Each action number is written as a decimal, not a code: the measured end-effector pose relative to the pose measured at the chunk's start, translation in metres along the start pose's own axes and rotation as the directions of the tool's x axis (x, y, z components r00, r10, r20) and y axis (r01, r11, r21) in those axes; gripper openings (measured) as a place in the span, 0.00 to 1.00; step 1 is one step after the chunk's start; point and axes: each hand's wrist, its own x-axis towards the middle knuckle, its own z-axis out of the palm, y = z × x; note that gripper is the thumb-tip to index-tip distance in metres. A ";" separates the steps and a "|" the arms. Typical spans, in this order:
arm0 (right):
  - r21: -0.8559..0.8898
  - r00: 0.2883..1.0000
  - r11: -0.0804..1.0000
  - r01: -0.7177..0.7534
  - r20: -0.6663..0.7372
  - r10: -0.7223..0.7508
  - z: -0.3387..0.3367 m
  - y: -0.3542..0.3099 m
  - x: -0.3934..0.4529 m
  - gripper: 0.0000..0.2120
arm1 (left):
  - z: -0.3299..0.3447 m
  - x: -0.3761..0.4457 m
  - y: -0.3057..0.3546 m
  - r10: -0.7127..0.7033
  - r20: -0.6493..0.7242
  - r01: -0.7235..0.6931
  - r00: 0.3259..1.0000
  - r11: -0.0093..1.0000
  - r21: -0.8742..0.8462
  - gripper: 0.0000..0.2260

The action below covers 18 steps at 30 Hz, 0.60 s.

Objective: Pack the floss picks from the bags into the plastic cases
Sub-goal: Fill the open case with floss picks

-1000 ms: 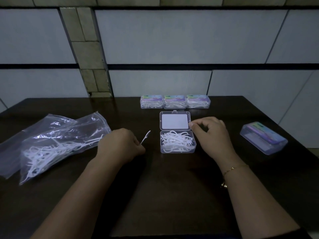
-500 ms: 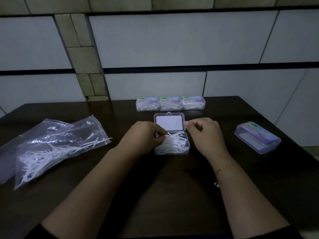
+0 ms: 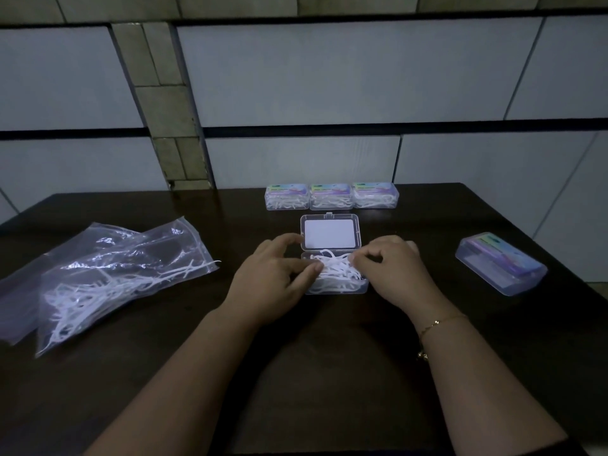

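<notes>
Here both hands work at the open case (image 3: 335, 284), which sits on the table (image 3: 296, 373) a little back from its middle, lid (image 3: 330, 232) folded flat toward the far edge. The left hand (image 3: 273, 281) rests at the case's left side with its fingers loosely curled; its thumb and forefinger tips meet at the heap of floss picks (image 3: 339, 273) inside, but whether they pinch a pick or only press the pile I cannot tell. The right hand (image 3: 388, 268) comes in from the right side, fingers bent down onto the same heap, seemingly tucking it in; a clear hold on any one pick does not show.

The picks stand a little above the case's rim, and a few strands loop up toward the hinge. So the step in hand looks like settling the load in this case before closing it. The next move would call for pressing the stray picks below the rim so none catch in the seam, then swinging the lid over and snapping its tab shut.

Along the far edge stand three closed cases (image 3: 331, 196) in a row, touching, already filled. Near the right edge lies another closed case (image 3: 501, 263), at an angle, which looks empty. By the left edge lie the bags (image 3: 108, 274), with many picks inside and some poking from the mouth.
</notes>
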 end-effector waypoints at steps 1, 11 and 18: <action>0.018 1.000 1.000 -0.001 -0.013 0.002 0.000 0.000 0.000 0.09 | 0.000 -0.001 -0.001 -0.012 -0.023 0.012 1.000 0.999 -0.035 0.19; 0.057 0.973 0.997 0.054 -0.226 -0.040 -0.001 -0.007 -0.007 0.08 | -0.003 -0.011 -0.007 -0.165 -0.141 0.135 0.976 0.971 -0.199 0.32; -0.034 0.911 0.958 0.284 -0.302 -0.281 0.018 -0.046 -0.021 0.07 | -0.043 -0.070 -0.049 -0.111 -0.192 0.095 0.975 0.991 -0.090 0.36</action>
